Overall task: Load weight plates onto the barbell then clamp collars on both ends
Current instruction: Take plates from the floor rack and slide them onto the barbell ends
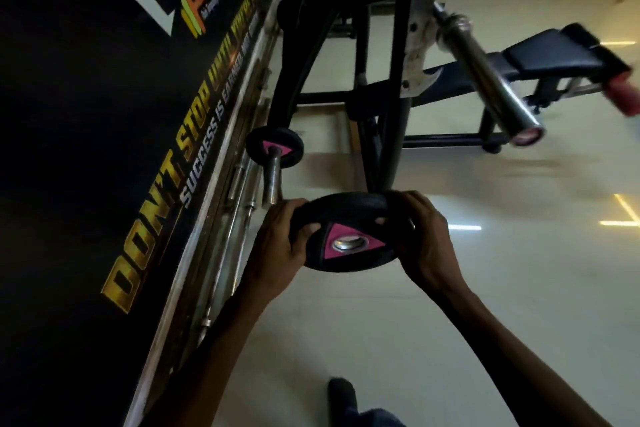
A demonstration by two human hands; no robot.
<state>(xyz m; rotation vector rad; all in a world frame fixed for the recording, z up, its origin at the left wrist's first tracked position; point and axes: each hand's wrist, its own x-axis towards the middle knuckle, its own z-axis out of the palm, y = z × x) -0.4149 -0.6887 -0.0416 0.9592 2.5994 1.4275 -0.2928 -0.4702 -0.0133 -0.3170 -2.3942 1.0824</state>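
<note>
I hold a black weight plate [346,236] with a pink triangle and a steel centre hole, tilted almost flat, at mid-frame. My left hand [280,246] grips its left rim and my right hand [426,239] grips its right rim. The barbell's bare chrome sleeve [488,80] juts out at the upper right, resting on the black rack [401,45], well above and to the right of the plate. A smaller black plate with a pink triangle [275,147] sits on a short steel peg low on the rack, just above my left hand.
A black wall banner [104,149] with yellow lettering fills the left. Several spare steel bars [235,229] lean along its base. A black padded bench [554,52] stands behind the sleeve. My foot [343,395] is on the pale tiled floor [485,288].
</note>
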